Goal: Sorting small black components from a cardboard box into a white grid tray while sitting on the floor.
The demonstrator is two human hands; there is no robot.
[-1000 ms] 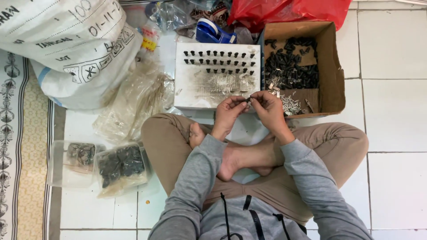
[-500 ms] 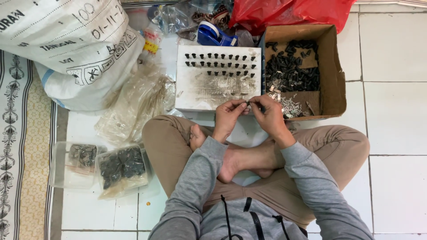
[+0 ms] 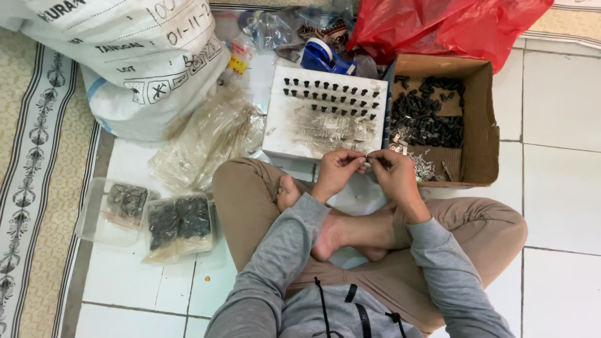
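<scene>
I sit cross-legged on a tiled floor. My left hand [image 3: 338, 170] and my right hand [image 3: 391, 172] meet fingertip to fingertip above my knees, pinching a tiny dark part between them; the part is too small to make out. Just beyond my hands lies a white foam board [image 3: 294, 131] with rows of small black pieces stuck upright along its far side. To its right stands an open cardboard box [image 3: 479, 119] holding a heap of black parts and some small metal bits.
A large white sack [image 3: 125, 56] lies at the far left, clear plastic bags [image 3: 206, 141] beside it. Two clear packs of dark parts [image 3: 178, 225] rest left of my knee. A red plastic bag [image 3: 451, 25] and a blue tape dispenser [image 3: 322, 57] sit behind the board.
My hands stay together at the board's near edge, with only small finger movements. The view has shifted slightly.
</scene>
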